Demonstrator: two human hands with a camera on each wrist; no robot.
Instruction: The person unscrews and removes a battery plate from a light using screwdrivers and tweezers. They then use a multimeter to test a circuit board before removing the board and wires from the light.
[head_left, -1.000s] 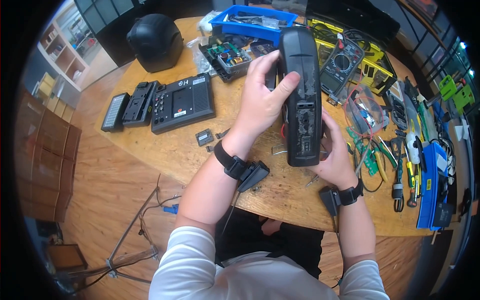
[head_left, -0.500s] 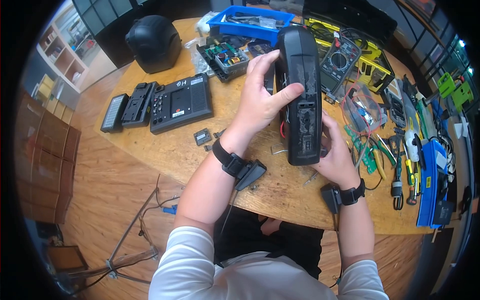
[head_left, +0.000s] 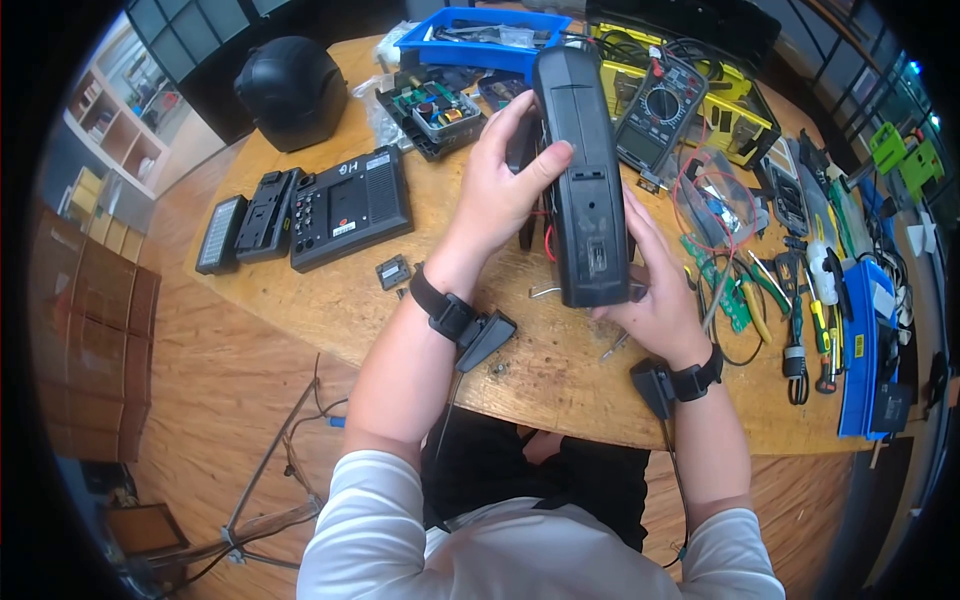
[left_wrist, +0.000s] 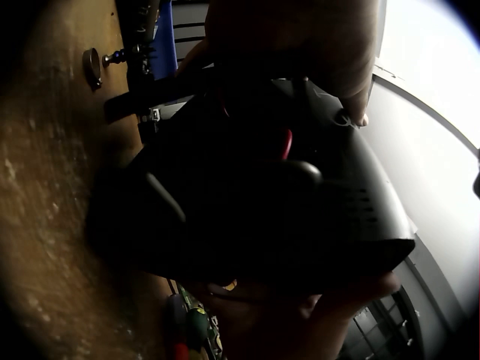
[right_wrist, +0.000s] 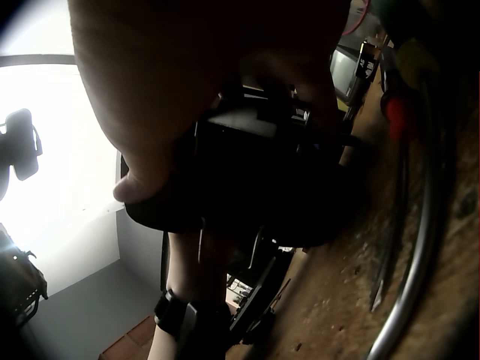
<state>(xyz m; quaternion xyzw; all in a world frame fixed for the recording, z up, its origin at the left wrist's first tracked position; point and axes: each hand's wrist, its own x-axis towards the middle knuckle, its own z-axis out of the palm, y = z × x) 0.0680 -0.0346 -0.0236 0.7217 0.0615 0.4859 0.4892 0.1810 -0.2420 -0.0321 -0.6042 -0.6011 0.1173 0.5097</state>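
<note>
A black plastic device casing point(head_left: 590, 200) is held on edge above the workbench, a narrow side with a slot and a small recessed panel turned up. My left hand point(head_left: 503, 195) grips its left side, thumb lying over the narrow face. Lower on the right, my right hand point(head_left: 655, 295) holds the other side near the bottom end. A red wire point(head_left: 549, 243) loops out at the casing's left side. Seen from the left wrist, the casing point(left_wrist: 367, 195) is dark, with vent slots near one corner and both hands around it.
A multimeter point(head_left: 660, 110) leans against a yellow toolbox point(head_left: 740, 125) behind the hands. On the left lie a black equipment unit point(head_left: 375, 215) and an opened housing with a circuit board point(head_left: 430, 105). Pliers point(head_left: 755, 305) and screwdrivers point(head_left: 820, 320) are at right; a blue tray point(head_left: 480, 45) stands behind.
Both hands have brought the casing slightly left and turned it a little, so its narrow face catches the light differently. The whole head view has also shifted slightly. The grip stays the same.
</note>
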